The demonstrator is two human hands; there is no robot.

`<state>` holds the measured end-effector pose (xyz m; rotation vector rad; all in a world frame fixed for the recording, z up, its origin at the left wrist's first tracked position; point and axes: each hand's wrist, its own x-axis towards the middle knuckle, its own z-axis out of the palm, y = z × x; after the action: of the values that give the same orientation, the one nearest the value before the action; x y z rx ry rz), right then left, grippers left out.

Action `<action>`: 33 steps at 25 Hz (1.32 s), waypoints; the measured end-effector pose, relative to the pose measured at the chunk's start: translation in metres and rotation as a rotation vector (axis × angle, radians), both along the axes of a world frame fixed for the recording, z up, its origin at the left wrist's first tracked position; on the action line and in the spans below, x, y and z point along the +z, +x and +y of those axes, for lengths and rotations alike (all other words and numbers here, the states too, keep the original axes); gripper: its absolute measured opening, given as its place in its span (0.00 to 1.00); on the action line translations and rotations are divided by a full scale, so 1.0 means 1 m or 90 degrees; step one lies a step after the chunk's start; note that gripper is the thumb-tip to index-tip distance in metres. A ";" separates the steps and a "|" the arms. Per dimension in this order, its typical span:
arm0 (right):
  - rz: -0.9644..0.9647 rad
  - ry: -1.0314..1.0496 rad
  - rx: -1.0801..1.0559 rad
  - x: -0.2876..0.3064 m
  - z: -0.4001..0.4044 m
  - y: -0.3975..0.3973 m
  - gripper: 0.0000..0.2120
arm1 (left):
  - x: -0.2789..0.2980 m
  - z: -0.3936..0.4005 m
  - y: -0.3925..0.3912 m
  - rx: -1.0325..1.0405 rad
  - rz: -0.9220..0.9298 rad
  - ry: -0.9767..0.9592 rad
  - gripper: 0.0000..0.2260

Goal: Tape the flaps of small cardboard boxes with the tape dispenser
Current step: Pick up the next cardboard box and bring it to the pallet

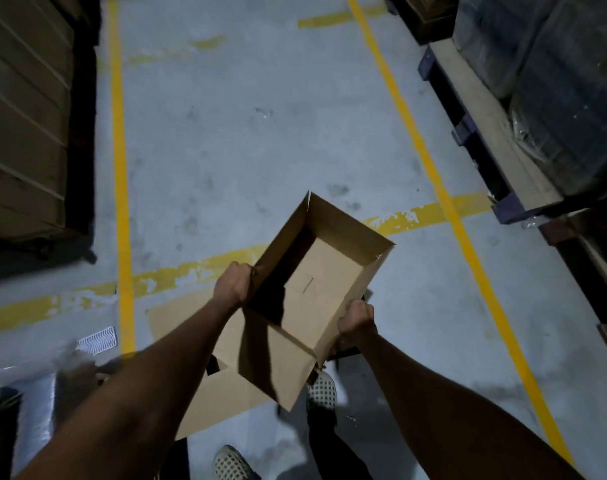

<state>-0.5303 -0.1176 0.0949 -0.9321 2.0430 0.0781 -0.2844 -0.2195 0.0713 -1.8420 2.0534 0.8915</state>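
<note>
Left hand [233,284] and right hand [357,320] grip open box [316,292] rims midair; tilted box may slip, flaps untaped.

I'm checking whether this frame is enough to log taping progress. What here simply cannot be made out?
Head view only:
- Tape dispenser: nowhere in view.
- Underside of the open brown cardboard box: faces away, so any tape outside is unseen.
- Fingertips of the left hand and right hand: curled over the box's edges, hidden.
- Flat cardboard sheet on the floor: largely covered by the box and forearms.
- Silvery wrapped bundle at lower left: blurred, cut by the frame.
</note>
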 end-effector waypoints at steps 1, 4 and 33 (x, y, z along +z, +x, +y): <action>0.002 -0.015 0.008 0.007 -0.002 0.001 0.13 | 0.008 0.004 0.002 0.000 0.004 -0.015 0.14; -0.017 -0.066 0.024 0.050 -0.010 0.012 0.12 | 0.048 0.017 0.018 0.048 -0.012 -0.038 0.15; -0.334 -0.469 0.807 0.312 0.324 0.661 0.10 | 0.332 0.653 0.532 0.987 -0.225 -0.497 0.25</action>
<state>0.1307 0.2063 0.4065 -2.2850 0.7155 -0.2354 0.2476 0.4331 0.4031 -3.5918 0.3829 -0.2321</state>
